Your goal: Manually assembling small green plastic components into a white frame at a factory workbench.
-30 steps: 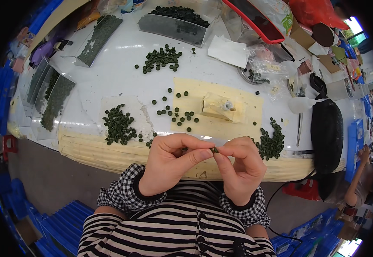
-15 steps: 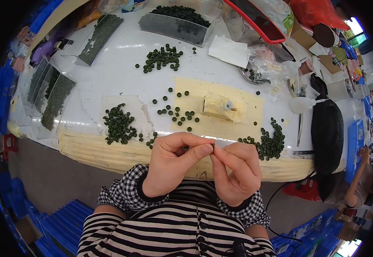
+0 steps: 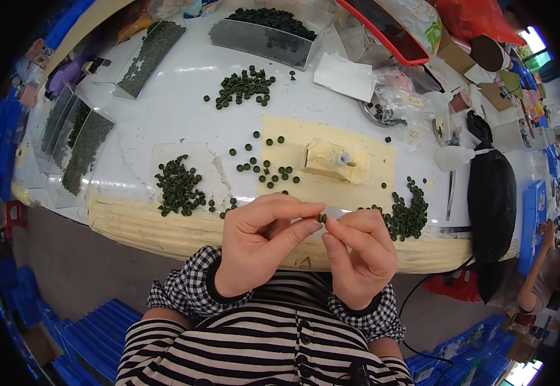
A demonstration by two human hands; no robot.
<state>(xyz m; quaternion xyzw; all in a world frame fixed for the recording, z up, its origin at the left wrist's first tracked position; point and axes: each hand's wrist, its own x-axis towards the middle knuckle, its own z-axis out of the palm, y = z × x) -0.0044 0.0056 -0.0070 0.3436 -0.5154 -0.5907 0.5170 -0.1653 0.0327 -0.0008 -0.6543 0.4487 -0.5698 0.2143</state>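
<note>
Just over the table's near edge, my left hand [image 3: 257, 243] pinches a small dark green ribbed round piece [image 3: 322, 218] between thumb and forefinger. My right hand [image 3: 365, 252] is close beside it, fingers curled, its forefinger tip at the piece's right side. Anything between the right thumb and forefinger is too small to make out. Similar pieces lie in a pile [image 3: 179, 186] on the left and another pile [image 3: 408, 212] on the right. Beyond my hands, a tape-wrapped block [image 3: 328, 161] with a short upright tube stands on a yellow sheet [image 3: 286, 135].
More green pieces form a heap [image 3: 244, 87] farther back. Clear trays [image 3: 261, 42] of them stand at the back and left. A white paper [image 3: 344, 76], a red-edged phone-like device [image 3: 386, 29], a squeeze bottle [image 3: 453, 157] and a black bag [image 3: 491, 199] occupy the right side.
My right hand has shifted slightly right and its fingertips have drawn away from the left ones. The green piece between them now shows more clearly.
</note>
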